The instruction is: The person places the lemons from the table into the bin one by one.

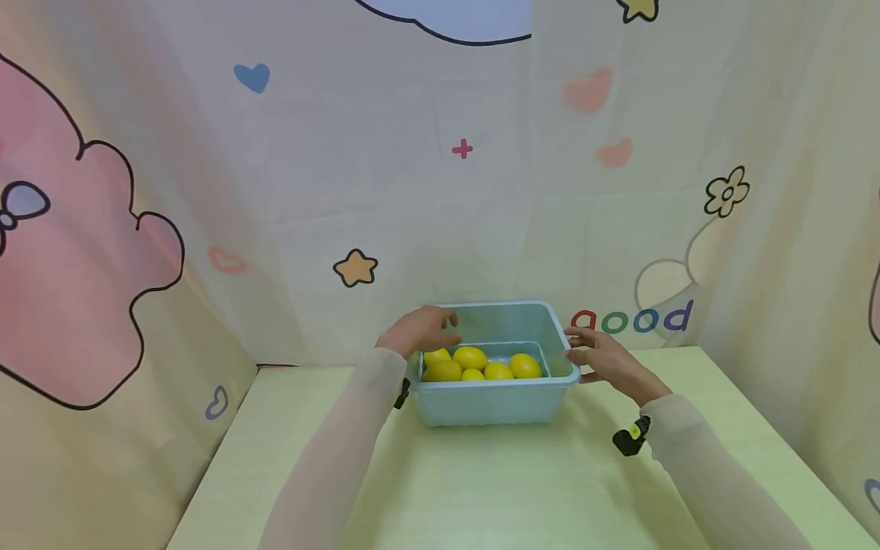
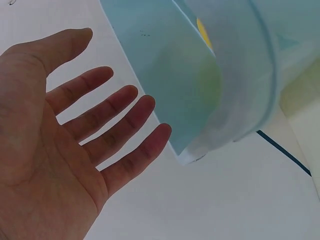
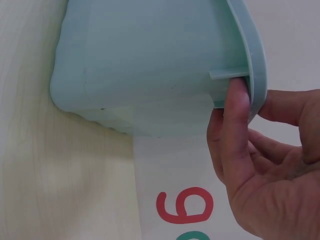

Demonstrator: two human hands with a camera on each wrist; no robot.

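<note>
A light blue plastic bin (image 1: 491, 405) stands on the table with several lemons (image 1: 470, 357) inside, mostly along its front and left. My left hand (image 1: 421, 330) hovers over the bin's left end; in the left wrist view its fingers (image 2: 120, 102) are spread and hold nothing, beside the bin wall (image 2: 160, 65). At the right end, my right hand (image 1: 608, 363) grips the rim. The right wrist view shows the fingers (image 3: 236, 130) tucked under the lip of the bin (image 3: 150, 60) and the thumb on the rim's other side.
The pale wooden table (image 1: 474, 489) ends at a printed curtain (image 1: 412, 191) just behind the bin. More curtain hangs at the left and right sides. Dark wrist cameras (image 1: 629, 438) are strapped to both wrists.
</note>
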